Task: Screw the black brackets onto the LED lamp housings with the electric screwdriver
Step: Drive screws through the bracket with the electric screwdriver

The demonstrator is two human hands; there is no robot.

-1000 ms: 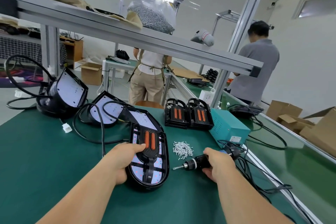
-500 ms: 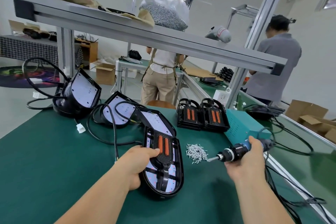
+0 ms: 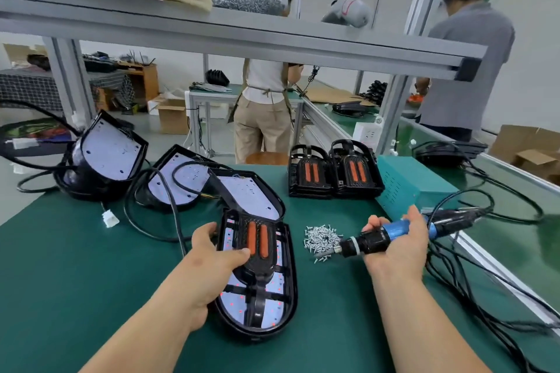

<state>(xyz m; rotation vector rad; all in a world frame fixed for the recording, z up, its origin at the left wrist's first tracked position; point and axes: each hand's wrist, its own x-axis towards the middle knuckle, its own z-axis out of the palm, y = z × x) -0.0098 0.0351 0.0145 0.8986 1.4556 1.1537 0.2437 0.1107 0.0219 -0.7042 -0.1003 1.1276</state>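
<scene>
A black LED lamp housing (image 3: 280, 309) lies on the green mat in front of me, its white LED board facing up. On it sits a black bracket (image 3: 257, 248) with two orange strips. My left hand (image 3: 212, 263) grips the housing's left edge, thumb resting on the bracket. My right hand (image 3: 397, 245) holds the black and blue electric screwdriver (image 3: 372, 239), with its bit pointing left and down at a pile of small silver screws (image 3: 321, 236). Two stacks of spare black brackets (image 3: 333, 172) stand at the back.
More lamp housings (image 3: 103, 157) with black cables lie at the back left. A teal power box (image 3: 415, 182) stands right of the bracket stacks, with cables trailing along the right edge. An aluminium shelf beam (image 3: 242, 36) crosses overhead. Two people stand at benches behind.
My right hand lifted the screwdriver off the mat and brought its bit down to the screw pile. The left hand stayed on the housing. The camera view shifted.
</scene>
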